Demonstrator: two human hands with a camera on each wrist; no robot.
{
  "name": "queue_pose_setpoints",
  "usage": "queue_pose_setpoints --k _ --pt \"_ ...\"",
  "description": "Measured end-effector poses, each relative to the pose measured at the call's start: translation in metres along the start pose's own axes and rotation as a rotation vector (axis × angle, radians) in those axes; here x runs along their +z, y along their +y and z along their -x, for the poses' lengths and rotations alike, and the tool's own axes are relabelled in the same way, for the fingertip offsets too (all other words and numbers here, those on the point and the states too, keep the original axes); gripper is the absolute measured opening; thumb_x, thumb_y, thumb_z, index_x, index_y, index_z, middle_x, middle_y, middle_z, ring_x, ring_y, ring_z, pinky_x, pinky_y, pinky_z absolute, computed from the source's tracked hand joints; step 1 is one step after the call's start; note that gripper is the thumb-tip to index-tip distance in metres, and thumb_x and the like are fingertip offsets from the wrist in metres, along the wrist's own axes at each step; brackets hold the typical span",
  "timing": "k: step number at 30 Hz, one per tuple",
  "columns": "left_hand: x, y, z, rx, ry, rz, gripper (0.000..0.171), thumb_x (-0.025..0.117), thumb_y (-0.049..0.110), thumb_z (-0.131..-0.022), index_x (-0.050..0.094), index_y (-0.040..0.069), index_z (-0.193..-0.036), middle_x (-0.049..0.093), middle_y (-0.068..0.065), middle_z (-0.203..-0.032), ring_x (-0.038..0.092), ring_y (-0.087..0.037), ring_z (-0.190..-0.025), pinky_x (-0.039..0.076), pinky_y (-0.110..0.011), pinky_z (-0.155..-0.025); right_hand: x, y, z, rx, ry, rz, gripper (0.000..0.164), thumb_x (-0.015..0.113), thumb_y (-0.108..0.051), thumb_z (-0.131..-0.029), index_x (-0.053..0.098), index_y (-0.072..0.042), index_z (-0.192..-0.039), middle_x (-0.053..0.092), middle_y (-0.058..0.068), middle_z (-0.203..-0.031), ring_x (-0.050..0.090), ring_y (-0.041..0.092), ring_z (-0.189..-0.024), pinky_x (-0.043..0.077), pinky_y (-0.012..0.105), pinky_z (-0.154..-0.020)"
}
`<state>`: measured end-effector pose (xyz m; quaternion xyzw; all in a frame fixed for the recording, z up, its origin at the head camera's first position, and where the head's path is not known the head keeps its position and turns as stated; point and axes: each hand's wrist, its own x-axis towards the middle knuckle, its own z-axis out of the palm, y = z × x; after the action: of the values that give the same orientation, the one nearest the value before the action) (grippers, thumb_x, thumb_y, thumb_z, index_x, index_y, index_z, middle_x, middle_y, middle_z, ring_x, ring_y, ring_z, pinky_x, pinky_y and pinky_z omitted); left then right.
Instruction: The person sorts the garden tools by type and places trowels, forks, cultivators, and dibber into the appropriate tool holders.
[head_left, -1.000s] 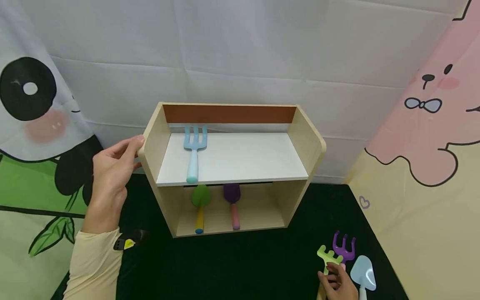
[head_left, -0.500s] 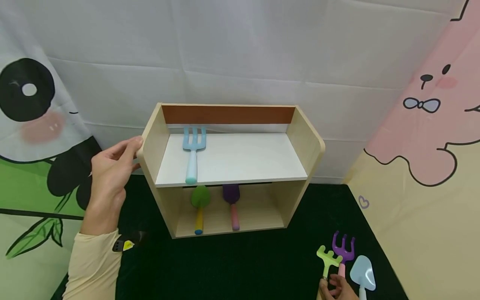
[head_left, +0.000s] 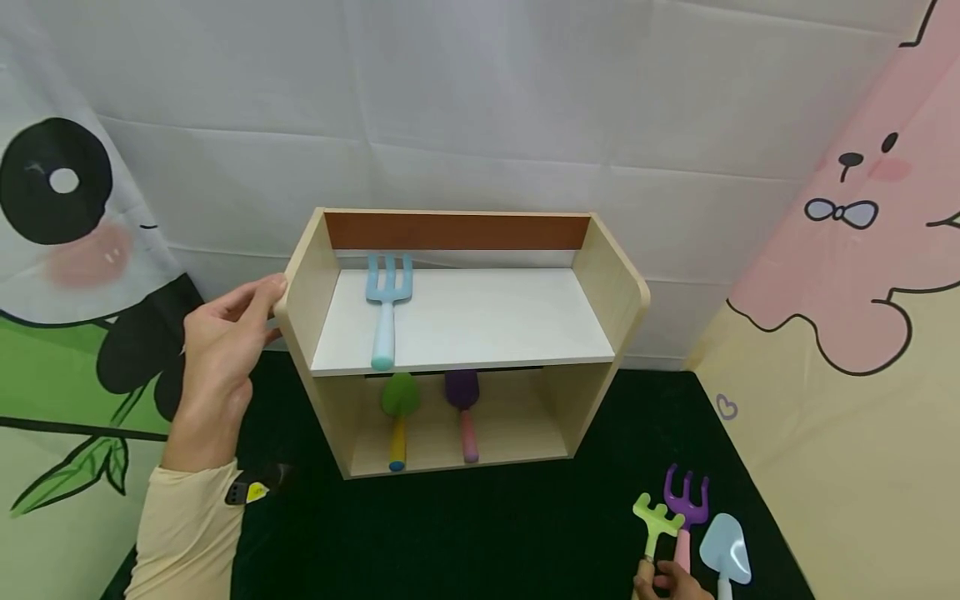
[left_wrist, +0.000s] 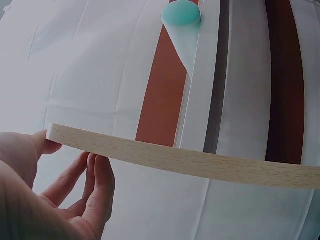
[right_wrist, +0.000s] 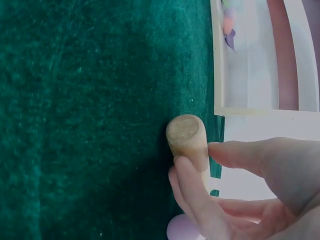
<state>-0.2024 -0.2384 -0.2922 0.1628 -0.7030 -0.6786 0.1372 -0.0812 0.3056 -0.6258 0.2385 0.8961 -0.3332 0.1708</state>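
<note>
My left hand (head_left: 221, 358) pinches the left side panel of a two-tier wooden shelf (head_left: 465, 229); in the left wrist view the thumb lies on one face of the panel's edge (left_wrist: 150, 150) and the fingertips on the other. At lower right in the head view, my right hand (head_left: 675, 582) holds a light green toy rake (head_left: 657, 518) by its wooden handle (right_wrist: 190, 140). Thumb and fingers lie on either side of that handle in the right wrist view. Right beside it are a purple toy fork (head_left: 686, 500) with a pink handle and a pale blue toy shovel (head_left: 725, 546).
A light blue toy fork (head_left: 386, 312) leans on the shelf's white upper board (head_left: 502, 317). Below stand a green spade (head_left: 401, 396) with a yellow handle and a purple spade (head_left: 462, 390) with a pink handle. Dark green cloth (head_left: 480, 533) covers the table; printed curtains hang around it.
My right hand has slid down from near the green rake's head to its handle, uncovering more of the purple fork's pink handle. The left hand stays on the shelf.
</note>
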Motion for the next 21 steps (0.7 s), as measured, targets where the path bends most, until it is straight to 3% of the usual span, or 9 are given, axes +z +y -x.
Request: queue_pose_setpoints --k 5,10,14,21 --pt "0.000 0.000 0.000 0.002 0.004 0.006 0.060 0.069 0.054 -0.076 0.063 0.022 -0.126 0.047 -0.001 -0.133 0.045 -0.015 -0.116 0.038 -0.041 -0.101 0.001 0.003 -0.004 0.010 0.002 0.024 0.075 0.078 -0.053 -0.069 0.060 0.008 -0.107 0.064 0.006 -0.082 0.059 0.017 -0.068 0.051 0.035 -0.062" --pt "0.000 0.000 0.000 -0.009 0.007 0.000 0.060 0.069 0.055 -0.076 0.063 0.023 -0.126 0.048 -0.001 -0.134 0.044 -0.014 -0.117 0.038 -0.042 -0.102 -0.007 -0.019 0.016 0.004 0.041 0.021 0.049 0.075 -0.039 -0.075 0.064 0.005 -0.096 0.061 0.002 -0.076 0.056 0.018 -0.068 0.049 0.035 -0.062" --pt "0.000 0.000 0.000 -0.006 0.009 -0.004 0.060 0.069 0.055 -0.076 0.063 0.023 -0.126 0.048 0.000 -0.133 0.043 -0.014 -0.117 0.037 -0.043 -0.103 -0.012 -0.033 0.031 -0.001 0.050 0.002 0.046 0.072 -0.036 -0.076 0.065 0.006 -0.095 0.062 0.002 -0.075 0.056 0.019 -0.068 0.049 0.036 -0.063" --pt "0.001 0.001 0.002 -0.005 0.019 -0.021 0.060 0.069 0.056 -0.075 0.063 0.024 -0.126 0.048 0.000 -0.133 0.044 -0.014 -0.116 0.037 -0.043 -0.102 -0.017 -0.031 0.033 0.006 0.000 -0.069 0.053 0.069 -0.044 -0.080 0.066 0.006 -0.099 0.064 0.002 -0.077 0.057 0.018 -0.069 0.050 0.035 -0.064"
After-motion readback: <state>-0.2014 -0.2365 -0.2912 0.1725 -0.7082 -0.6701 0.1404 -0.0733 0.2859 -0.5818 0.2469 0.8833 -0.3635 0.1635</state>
